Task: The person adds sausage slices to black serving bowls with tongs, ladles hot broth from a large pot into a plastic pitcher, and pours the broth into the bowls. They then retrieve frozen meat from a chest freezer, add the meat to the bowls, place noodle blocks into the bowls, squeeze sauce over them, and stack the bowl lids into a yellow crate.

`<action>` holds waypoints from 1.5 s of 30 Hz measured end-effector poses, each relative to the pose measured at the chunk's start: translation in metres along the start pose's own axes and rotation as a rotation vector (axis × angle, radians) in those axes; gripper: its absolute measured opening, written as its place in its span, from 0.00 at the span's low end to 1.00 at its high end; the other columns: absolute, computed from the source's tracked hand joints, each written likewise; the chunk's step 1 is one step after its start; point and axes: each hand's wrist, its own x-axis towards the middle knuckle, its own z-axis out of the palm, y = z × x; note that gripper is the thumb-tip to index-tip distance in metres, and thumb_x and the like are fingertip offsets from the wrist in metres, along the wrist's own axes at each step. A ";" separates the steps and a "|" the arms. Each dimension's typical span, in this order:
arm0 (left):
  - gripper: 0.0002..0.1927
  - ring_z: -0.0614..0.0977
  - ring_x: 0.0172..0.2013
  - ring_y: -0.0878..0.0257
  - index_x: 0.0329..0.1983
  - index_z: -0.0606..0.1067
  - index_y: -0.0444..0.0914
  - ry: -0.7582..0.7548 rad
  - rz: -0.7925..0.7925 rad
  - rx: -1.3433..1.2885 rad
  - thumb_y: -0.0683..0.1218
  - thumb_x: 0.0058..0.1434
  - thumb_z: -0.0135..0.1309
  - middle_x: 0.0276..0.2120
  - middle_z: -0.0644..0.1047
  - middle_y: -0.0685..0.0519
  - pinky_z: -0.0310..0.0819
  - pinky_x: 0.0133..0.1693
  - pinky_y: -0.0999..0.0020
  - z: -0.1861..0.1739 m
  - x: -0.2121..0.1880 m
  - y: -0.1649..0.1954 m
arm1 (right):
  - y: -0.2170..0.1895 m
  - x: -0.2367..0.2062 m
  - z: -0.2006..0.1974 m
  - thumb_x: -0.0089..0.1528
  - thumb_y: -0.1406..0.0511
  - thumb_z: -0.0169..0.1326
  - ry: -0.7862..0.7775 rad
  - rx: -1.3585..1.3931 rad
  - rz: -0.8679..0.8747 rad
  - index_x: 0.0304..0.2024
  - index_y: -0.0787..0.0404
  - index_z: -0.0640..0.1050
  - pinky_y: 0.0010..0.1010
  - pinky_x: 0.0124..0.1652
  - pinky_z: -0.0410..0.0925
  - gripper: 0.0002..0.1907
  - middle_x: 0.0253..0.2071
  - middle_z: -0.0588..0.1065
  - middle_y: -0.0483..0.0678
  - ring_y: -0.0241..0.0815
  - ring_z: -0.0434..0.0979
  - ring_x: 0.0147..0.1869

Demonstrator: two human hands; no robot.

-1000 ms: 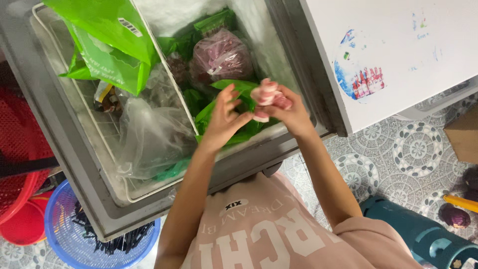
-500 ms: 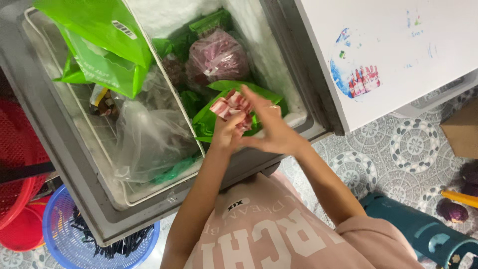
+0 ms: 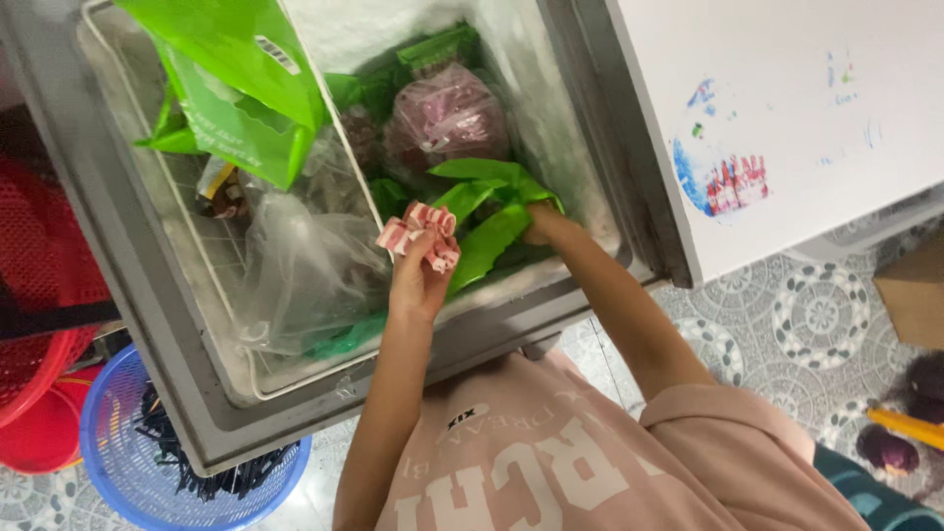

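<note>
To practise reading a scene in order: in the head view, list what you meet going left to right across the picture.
Red mesh basket → clear plastic bag → left hand holding pink-and-white striped meat pieces → right hand on green plastic bag → white freezer lid

The slab of raw meat (image 3: pixel 421 234) is striped pink and white. The crumpled plastic bag (image 3: pixel 492 211) beside it is bright green. The round woven plastic basket (image 3: pixel 108 413) is blue, the mesh basket (image 3: pixel 44 265) red. The floor tiles (image 3: pixel 816 315) carry grey-and-white circular flower patterns.
</note>
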 end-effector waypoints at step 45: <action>0.33 0.79 0.53 0.57 0.64 0.67 0.44 0.038 -0.048 0.063 0.39 0.55 0.62 0.54 0.76 0.50 0.75 0.50 0.60 -0.021 -0.021 0.006 | -0.014 0.076 0.011 0.53 0.61 0.59 0.203 0.086 0.326 0.53 0.59 0.79 0.50 0.47 0.71 0.25 0.46 0.79 0.59 0.61 0.77 0.51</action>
